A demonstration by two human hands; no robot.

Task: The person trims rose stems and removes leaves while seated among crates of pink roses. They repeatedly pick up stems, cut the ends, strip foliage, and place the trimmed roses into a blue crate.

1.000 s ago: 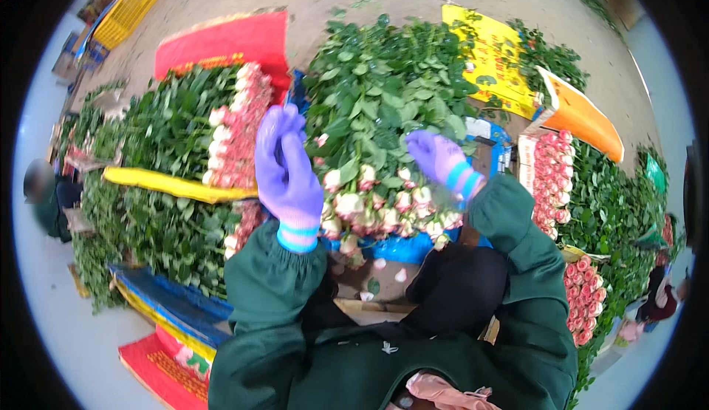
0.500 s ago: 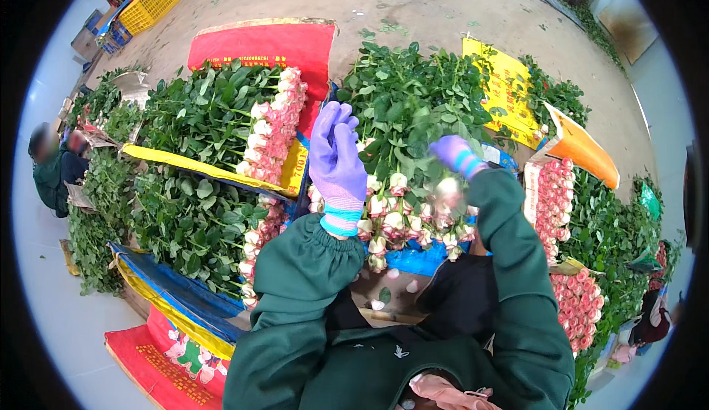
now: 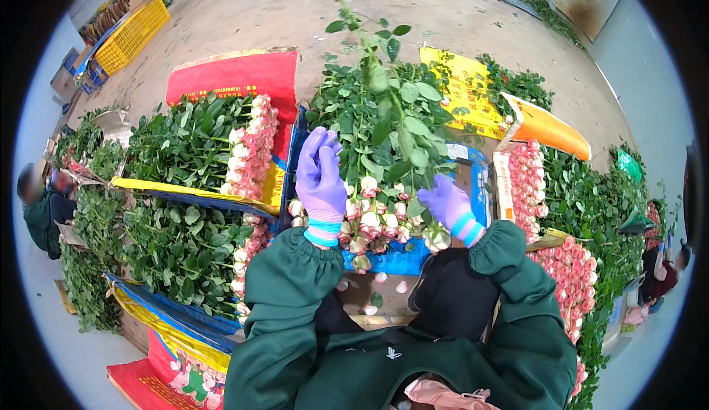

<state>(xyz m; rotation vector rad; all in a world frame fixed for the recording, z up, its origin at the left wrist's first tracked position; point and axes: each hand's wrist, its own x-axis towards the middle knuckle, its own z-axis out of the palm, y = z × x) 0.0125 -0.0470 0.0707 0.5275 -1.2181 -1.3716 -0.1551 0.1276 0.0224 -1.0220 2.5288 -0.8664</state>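
Note:
My left hand (image 3: 319, 177), in a purple glove with striped cuff, is raised at the left side of the central rose pile (image 3: 369, 92), fingers loosely curved and slightly apart, with no flower visible in it. At the pile's right, my right hand (image 3: 444, 205) is closed on the stem of a leafy rose (image 3: 412, 125), its pale head (image 3: 436, 238) just below my fingers and its stem reaching up and away above the pile. Other white-and-pink rose heads (image 3: 369, 223) face me over a blue wrapper (image 3: 391, 264), with loose petals lying below.
Rose bundles in cardboard wrappers lie left (image 3: 249, 140) and right (image 3: 524, 188). Red (image 3: 214, 74) and yellow (image 3: 465, 96) sheets stand behind. A yellow crate (image 3: 133, 37) sits on the far floor. One person (image 3: 48, 214) works at far left, another (image 3: 661, 277) at far right.
A long leafy rose has been lifted in my right hand and now stretches across the pile. My left hand stays raised at the pile's left, its fingers slightly less upright.

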